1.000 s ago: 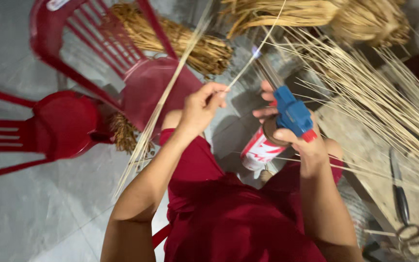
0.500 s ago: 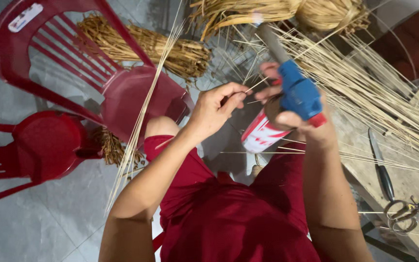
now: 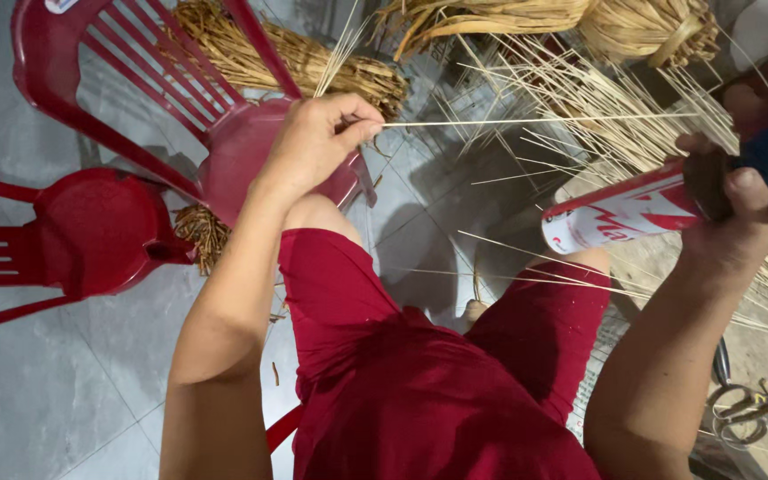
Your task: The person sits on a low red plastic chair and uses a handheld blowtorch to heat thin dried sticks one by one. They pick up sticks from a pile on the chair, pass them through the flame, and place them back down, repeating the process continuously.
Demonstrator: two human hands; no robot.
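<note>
While the left hand [image 3: 313, 147] pinches one thin straw stalk [image 3: 526, 120] level, the right hand [image 3: 740, 200] grips a red-and-white gas torch canister [image 3: 620, 216], with many loose stalks [image 3: 580, 89] apparently waiting.

Floor [image 3: 55, 400]: large grey glossy tiles, soft even light, faint reflections. Two red plastic chairs: one slatted-back chair [image 3: 135, 80] at 11 o'clock, second chair [image 3: 91, 231] at 9 o'clock, just beside it. Dry straw bundles [image 3: 286, 58] from 11 to 1 o'clock. Scissors [image 3: 748, 404] at 4 o'clock.
</note>
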